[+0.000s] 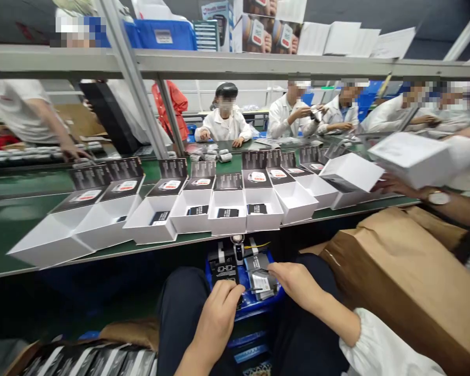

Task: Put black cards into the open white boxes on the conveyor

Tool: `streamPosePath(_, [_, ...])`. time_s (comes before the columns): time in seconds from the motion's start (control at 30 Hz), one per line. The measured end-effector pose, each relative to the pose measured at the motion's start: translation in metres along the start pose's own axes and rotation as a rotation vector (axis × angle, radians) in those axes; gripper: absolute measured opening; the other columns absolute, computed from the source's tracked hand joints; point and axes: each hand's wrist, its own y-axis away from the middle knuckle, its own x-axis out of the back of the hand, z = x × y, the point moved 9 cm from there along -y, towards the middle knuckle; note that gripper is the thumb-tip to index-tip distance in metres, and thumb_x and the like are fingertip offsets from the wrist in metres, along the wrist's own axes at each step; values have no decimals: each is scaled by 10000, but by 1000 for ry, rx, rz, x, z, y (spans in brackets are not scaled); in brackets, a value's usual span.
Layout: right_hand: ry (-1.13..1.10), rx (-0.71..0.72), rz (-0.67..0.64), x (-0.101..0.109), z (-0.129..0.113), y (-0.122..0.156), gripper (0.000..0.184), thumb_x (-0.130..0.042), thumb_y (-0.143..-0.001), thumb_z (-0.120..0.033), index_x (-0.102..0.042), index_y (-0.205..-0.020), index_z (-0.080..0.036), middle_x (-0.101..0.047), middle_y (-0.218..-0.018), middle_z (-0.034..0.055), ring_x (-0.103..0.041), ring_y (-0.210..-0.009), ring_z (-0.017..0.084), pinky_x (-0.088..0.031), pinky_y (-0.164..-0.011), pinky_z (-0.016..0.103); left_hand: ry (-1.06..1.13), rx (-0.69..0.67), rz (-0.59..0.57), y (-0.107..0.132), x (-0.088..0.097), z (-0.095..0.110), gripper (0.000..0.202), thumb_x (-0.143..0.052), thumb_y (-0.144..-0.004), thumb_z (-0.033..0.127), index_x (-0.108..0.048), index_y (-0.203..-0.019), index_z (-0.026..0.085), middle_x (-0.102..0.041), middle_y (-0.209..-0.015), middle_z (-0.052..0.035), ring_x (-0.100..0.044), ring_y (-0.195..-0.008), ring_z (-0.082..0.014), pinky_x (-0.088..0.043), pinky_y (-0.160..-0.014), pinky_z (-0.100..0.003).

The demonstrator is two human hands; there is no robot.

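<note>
A small blue bin (246, 303) sits between my knees, holding black packets and small grey devices. My left hand (219, 308) rests curled at the bin's left edge, its fingers closed on a black packet (225, 270). My right hand (293, 282) reaches in from the right, fingertips pinching the small packets (261, 282) in the bin. Above, a row of several open white boxes (227, 211) stands on the green conveyor belt (8, 219); some of them hold a black packet.
A brown paper bag (395, 282) leans at my right. A neighbour's hand (391, 184) with a wristwatch holds a white box (411, 156). Several people in white coats sit across the belt. A carton of black packets (86, 360) lies at lower left.
</note>
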Motion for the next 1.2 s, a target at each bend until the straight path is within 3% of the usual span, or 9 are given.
streamPosePath(0.13, [-29,145,412,84,-36,15,194,-456,-988,-121,-638,-1034,-170,-728,-926,68,-704,-817,166,-557,-727,252,65,-78,75,-38,6,22,271,-424,-933,31,-608,-1071,173,-617,-894,-54,-578,-796,-151,-527,-678,-259])
streamPosePath(0.3, [-12,301,504,137,-59,18,329,-494,-969,-74,-543,-1289,-134,-697,-1127,108,-664,-1059,180,-554,-937,291,167,-231,330,-99,30,59,348,-554,-876,-4,-563,-1184,158,-629,-1052,-85,-599,-1009,-173,-550,-876,-312])
streamPosePath(0.5, [288,152,603,181,60,-41,242,-460,-996,-140,-650,-1140,-179,-719,-1076,99,-673,-1029,224,-544,-914,389,89,-97,230,-101,18,20,383,-569,-917,141,-513,-1295,180,-581,-1302,-141,-547,-1259,-237,-510,-1045,-422])
streamPosePath(0.6, [337,113,416,161,97,-55,232,-470,-1011,-241,-657,-1142,-195,-688,-1177,112,-612,-1152,287,-470,-977,517,-8,48,-5,-44,-12,-36,278,-507,-955,235,-582,-1222,225,-662,-1212,-83,-586,-1226,-239,-547,-996,-413])
streamPosePath(0.7, [236,103,481,125,76,-33,217,-476,-1005,-223,-665,-1103,-185,-699,-1123,114,-616,-1109,253,-435,-1003,483,-169,187,-230,23,-43,-81,429,-500,-942,307,-518,-1358,202,-598,-1366,-114,-488,-1345,-305,-540,-1000,-463])
streamPosePath(0.83, [139,226,65,-4,6,-12,231,-616,-946,-354,-688,-1064,-169,-701,-1114,117,-606,-1098,268,-453,-986,446,-317,215,-523,73,-83,-94,534,-378,-899,101,-491,-1415,182,-491,-1479,-124,-406,-1404,-310,-485,-1049,-518])
streamPosePath(0.93, [239,206,-175,-79,-10,0,449,-720,-872,-378,-642,-1208,-90,-634,-1264,182,-546,-1210,326,-410,-1049,494,-342,222,-624,83,-97,-93,701,-297,-787,-58,-512,-1404,195,-505,-1463,-114,-440,-1383,-272,-495,-1044,-474])
streamPosePath(1.03, [262,235,-250,-99,-11,4,259,-585,-947,-186,-644,-1180,-86,-654,-1224,169,-594,-1140,272,-441,-1016,425,-347,152,-596,84,-94,-88,725,-299,-761,-65,-525,-1396,202,-540,-1436,-109,-500,-1336,-284,-533,-1002,-461])
streamPosePath(1.2, [227,204,-294,-79,-15,-1,257,-533,-930,-183,-588,-1170,-109,-671,-1058,142,-627,-959,245,-506,-852,356,-296,82,-325,69,-64,-83,500,-360,-887,80,-620,-1283,241,-680,-1230,-78,-640,-1157,-260,-593,-899,-392])
